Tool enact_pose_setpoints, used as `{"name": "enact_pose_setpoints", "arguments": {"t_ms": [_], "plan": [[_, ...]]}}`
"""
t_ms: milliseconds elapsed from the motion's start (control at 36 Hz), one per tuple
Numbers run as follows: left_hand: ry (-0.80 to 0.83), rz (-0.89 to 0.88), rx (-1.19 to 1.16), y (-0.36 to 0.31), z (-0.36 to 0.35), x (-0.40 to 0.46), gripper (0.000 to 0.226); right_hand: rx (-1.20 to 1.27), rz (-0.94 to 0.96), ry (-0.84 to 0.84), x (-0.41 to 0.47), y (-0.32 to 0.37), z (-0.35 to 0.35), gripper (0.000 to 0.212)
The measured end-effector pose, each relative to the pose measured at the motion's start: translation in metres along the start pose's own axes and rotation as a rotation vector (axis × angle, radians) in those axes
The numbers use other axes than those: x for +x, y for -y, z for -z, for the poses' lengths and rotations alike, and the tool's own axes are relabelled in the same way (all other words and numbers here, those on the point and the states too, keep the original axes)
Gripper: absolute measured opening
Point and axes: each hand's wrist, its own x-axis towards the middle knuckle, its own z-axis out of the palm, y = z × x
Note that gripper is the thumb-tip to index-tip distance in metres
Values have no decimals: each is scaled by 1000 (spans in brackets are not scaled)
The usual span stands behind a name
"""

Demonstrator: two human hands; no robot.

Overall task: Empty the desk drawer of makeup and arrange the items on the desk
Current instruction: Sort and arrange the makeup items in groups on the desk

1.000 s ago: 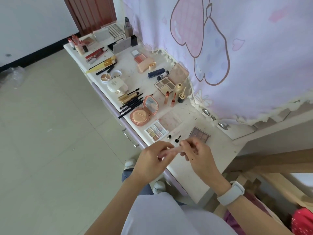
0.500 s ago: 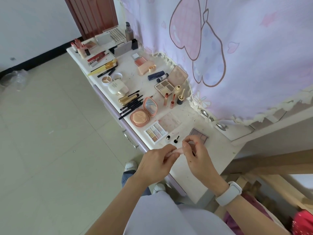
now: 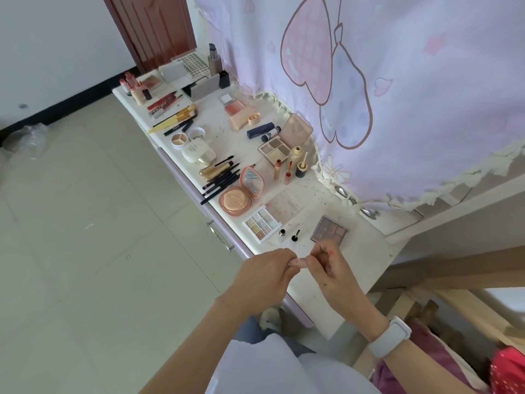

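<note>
A small pink tube [image 3: 300, 262] is held above the near end of the white desk [image 3: 326, 282]. My left hand [image 3: 265, 275] pinches its left end and my right hand [image 3: 333, 270] pinches its right end. Just beyond my hands lie a brown eyeshadow palette [image 3: 329, 229], a small clear bottle [image 3: 281, 235] and its black-capped wand [image 3: 295, 236]. Further along sit a glitter palette [image 3: 262, 223], an open peach powder compact [image 3: 241, 191], black pencils [image 3: 220, 182] and more makeup. The lilac drawer front [image 3: 224, 231] below the desk edge is closed.
A pink-printed curtain [image 3: 397, 81] hangs along the desk's right side. Brushes [image 3: 176, 118], lipsticks [image 3: 133, 86] and boxes crowd the far end by a dark red door [image 3: 153, 27]. Tiled floor [image 3: 85, 223] spreads to the left. A wooden frame [image 3: 454, 280] stands at right.
Both hands have stayed together on the pink tube near the desk's front edge, with only small shifts of the fingers. The makeup on the desk has not moved.
</note>
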Motion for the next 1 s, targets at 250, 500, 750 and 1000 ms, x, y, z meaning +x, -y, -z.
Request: {"name": "enact_pose_setpoints", "arguments": {"t_ms": [250, 500, 750, 1000], "plan": [[-92, -118, 30, 9, -2, -25, 37, 2, 14, -37, -20, 10, -18, 11], [117, -4, -148, 30, 9, -62, 34, -72, 13, -23, -52, 21, -38, 10], [-28, 340, -678, 47, -3, -78, 8, 343, -250, -256, -64, 13, -16, 14], [-357, 545, -978, 37, -44, -46, 9, 364, -462, -214, -45, -32, -18, 21]]}}
